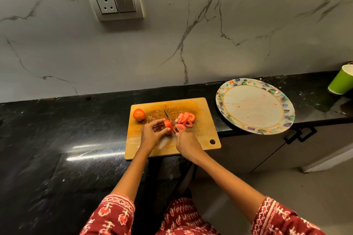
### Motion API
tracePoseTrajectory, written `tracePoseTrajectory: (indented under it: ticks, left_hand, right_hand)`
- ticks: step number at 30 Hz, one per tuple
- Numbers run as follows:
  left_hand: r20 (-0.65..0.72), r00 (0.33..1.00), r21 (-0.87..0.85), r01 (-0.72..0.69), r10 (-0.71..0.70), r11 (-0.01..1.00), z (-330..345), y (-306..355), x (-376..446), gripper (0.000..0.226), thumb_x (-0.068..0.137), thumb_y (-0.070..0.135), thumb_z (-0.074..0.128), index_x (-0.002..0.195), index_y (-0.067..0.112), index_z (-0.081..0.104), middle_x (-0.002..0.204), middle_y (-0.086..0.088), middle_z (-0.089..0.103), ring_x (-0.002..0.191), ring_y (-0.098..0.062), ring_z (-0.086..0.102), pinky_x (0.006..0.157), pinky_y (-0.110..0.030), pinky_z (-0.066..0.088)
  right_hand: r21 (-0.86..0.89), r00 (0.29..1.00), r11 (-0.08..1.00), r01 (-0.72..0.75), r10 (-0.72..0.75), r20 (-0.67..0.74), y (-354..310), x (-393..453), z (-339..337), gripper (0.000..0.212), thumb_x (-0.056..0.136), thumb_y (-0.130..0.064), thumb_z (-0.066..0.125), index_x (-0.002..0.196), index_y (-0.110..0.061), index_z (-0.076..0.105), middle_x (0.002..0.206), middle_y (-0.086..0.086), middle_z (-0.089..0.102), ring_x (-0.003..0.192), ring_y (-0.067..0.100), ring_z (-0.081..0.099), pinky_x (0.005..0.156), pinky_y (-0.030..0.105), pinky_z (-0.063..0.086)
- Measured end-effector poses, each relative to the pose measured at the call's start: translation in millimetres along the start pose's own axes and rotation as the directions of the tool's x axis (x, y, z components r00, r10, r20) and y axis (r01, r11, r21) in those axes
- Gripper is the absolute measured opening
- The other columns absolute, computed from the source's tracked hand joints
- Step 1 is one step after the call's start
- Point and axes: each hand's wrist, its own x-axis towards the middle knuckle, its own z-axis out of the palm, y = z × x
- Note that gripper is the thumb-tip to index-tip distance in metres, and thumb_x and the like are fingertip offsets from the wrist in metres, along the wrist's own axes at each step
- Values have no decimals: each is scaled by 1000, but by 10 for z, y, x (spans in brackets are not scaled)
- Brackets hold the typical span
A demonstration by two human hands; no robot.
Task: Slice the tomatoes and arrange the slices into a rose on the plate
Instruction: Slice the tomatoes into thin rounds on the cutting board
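Fingers [162, 129] of my left hand [150, 135] curl around a partly cut tomato [168, 124], pinning it on the wooden cutting board [198, 133]. My right hand [188, 144] is closed around the handle of a knife [171, 120], whose blade stands against the cut face of that tomato, tip pointing away from me. Just right of the blade, a loose pile of tomato slices [186, 118] lies on the board, with one more slice flat beside the knife. A whole tomato [138, 114] sits near the board's far left corner, apart from my hands. The board rests on a black stone countertop [57, 129]. To its right, a floral-rimmed plate [286, 118] overhangs the counter edge and carries no slices, only reddish smears. A green paper cup [341, 82] stands at the far right.
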Motion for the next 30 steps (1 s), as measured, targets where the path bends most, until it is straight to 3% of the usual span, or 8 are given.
tracePoseTrajectory:
  ticks: [9,15,19,21,25,30]
  left_hand:
    - [9,999,24,30,-31,999,-3,21,6,42,71,3,75,111,8,63,107,0,62,99,-11,60,82,-19,48]
    - [20,1000,22,14,-14,1000,15,59,-13,42,69,0,76,109,4,64,107,-5,64,99,-12,59,73,-8,49]
    - [13,999,27,29,-29,999,-5,21,12,41,68,2,77,107,8,66,112,-8,65,104,-16,60,84,-19,48]
    - [15,999,27,37,-37,999,3,13,-2,41,67,2,78,106,9,66,112,-9,65,104,-17,60,87,-24,49]
    - [-16,999,11,40,-40,999,21,29,-30,41,67,1,77,107,5,66,109,-8,65,101,-15,61,84,-20,49]
    - [-3,998,11,60,-60,998,-17,33,1,40,69,1,76,107,5,65,110,-10,66,102,-18,62,87,-26,50]
  right_hand:
    - [-18,1000,1000,-24,25,14,-23,-14,9,34,103,-24,27,116,-2,50,113,20,58,105,35,55,71,34,36]
    - [18,999,999,-26,26,20,-95,133,-9,31,102,-23,32,117,-4,51,119,18,56,107,34,55,74,33,38]
    - [25,1000,1000,3,-4,8,-65,132,19,30,101,-24,33,119,-6,51,122,16,54,108,33,55,80,36,43]
    - [11,1000,1000,3,-3,17,-14,63,41,32,102,-24,30,119,-5,48,118,18,55,107,35,54,76,36,40]
    - [18,1000,1000,3,-3,25,-17,35,35,33,103,-24,29,116,-3,49,113,20,57,104,36,54,72,35,37]
    - [41,1000,999,1,-2,14,-105,172,52,31,102,-23,32,115,-4,53,117,18,56,105,34,56,80,38,44]
